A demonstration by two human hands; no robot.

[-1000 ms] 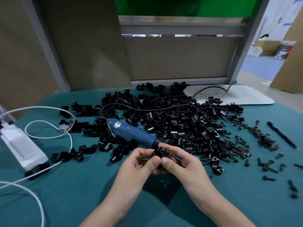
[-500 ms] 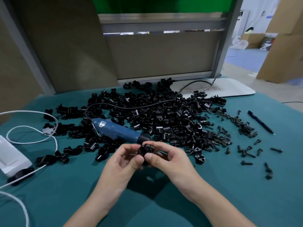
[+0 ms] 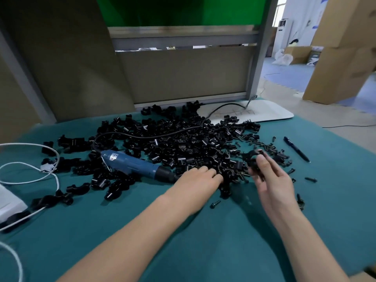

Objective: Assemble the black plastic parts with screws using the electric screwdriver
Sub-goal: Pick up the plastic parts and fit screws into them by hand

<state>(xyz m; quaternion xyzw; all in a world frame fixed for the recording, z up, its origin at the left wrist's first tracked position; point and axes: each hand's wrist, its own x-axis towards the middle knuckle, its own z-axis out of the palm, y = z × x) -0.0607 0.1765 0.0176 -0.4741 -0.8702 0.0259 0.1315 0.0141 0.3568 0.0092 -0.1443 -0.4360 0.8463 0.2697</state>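
A large heap of black plastic parts (image 3: 183,143) covers the middle of the teal table (image 3: 101,231). The blue electric screwdriver (image 3: 138,165) lies on its side at the heap's near left, tip pointing right. My left hand (image 3: 200,178) lies palm down on the heap's near edge, just right of the screwdriver tip, fingers among the parts. My right hand (image 3: 268,178) holds a black plastic part (image 3: 253,159) between thumb and fingers, above the heap's right edge. Loose black screws (image 3: 270,148) are scattered to the right, and one screw (image 3: 215,204) lies between my wrists.
A black pen (image 3: 297,148) lies at the far right. White cables (image 3: 30,165) and a white box (image 3: 10,202) sit at the left edge. A white board (image 3: 264,112) lies at the back right, crossed by the screwdriver's black cord (image 3: 152,136). Panels stand behind the table.
My hands, earlier together on one black part at the centre, have separated. The right carried the part rightward; the left dropped onto the heap. A screw now lies between my wrists.
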